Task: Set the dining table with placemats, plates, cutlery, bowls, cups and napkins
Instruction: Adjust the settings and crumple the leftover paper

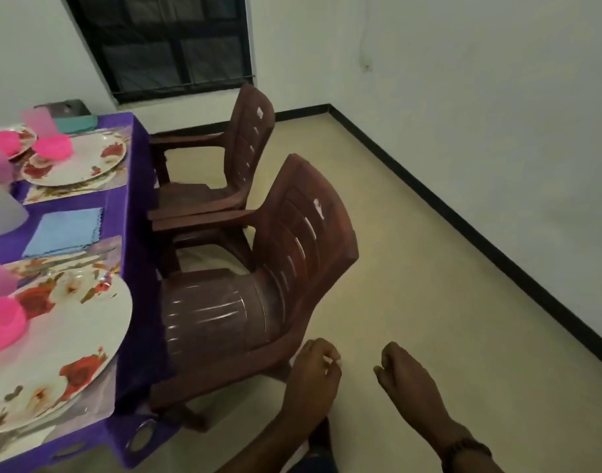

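The table with its purple cloth (135, 233) runs along the left edge. On it lie a near floral plate (74, 339) with a pink bowl (2, 324), a far floral plate (84, 158) with a second pink bowl (52, 146), a blue napkin (65, 230), floral placemats and frosted cups (1, 209). My left hand (313, 373) and my right hand (409, 380) hang over the floor to the right of the table, fingers loosely curled, holding nothing.
Two brown plastic chairs stand against the table's right side, the near chair (275, 268) just ahead of my left hand, the far chair (238, 155) behind it. Beige floor (429, 250) stretches right to a white wall with black skirting. A dark window is at the back.
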